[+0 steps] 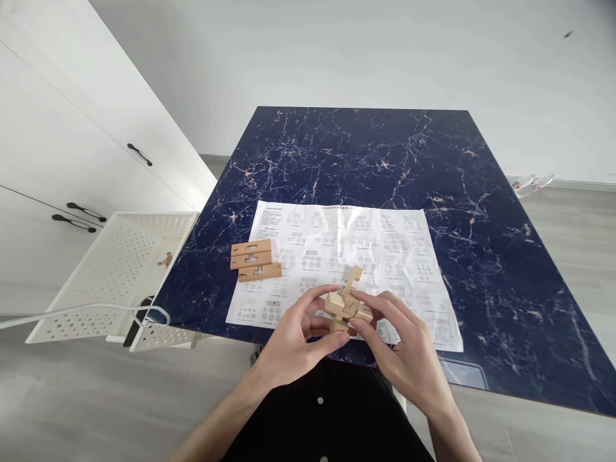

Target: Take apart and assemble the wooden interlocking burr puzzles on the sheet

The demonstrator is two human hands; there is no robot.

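Between my two hands is a wooden interlocking puzzle (pixel 345 304) made of pale notched sticks, held above the lower edge of the paper. One notched stick juts up and away from the cluster. My left hand (pixel 301 340) grips the puzzle from the left, thumb along its near side and fingers behind it. My right hand (pixel 402 333) pinches it from the right with thumb and fingertips. A large creased instruction sheet (pixel 332 237) with small printed diagrams lies beneath. Three flat wooden pieces with cut-out slots and numbers (pixel 251 260) rest on the sheet's left side.
The sheet lies on a dark blue marble-patterned table (pixel 356 154). Left of the table stands a white perforated basket (pixel 110 256) with a small wooden piece (pixel 166 259) in it. A pale cable (pixel 96 307) crosses its rim. White cabinets (pixel 72 115) with black handles line the left.
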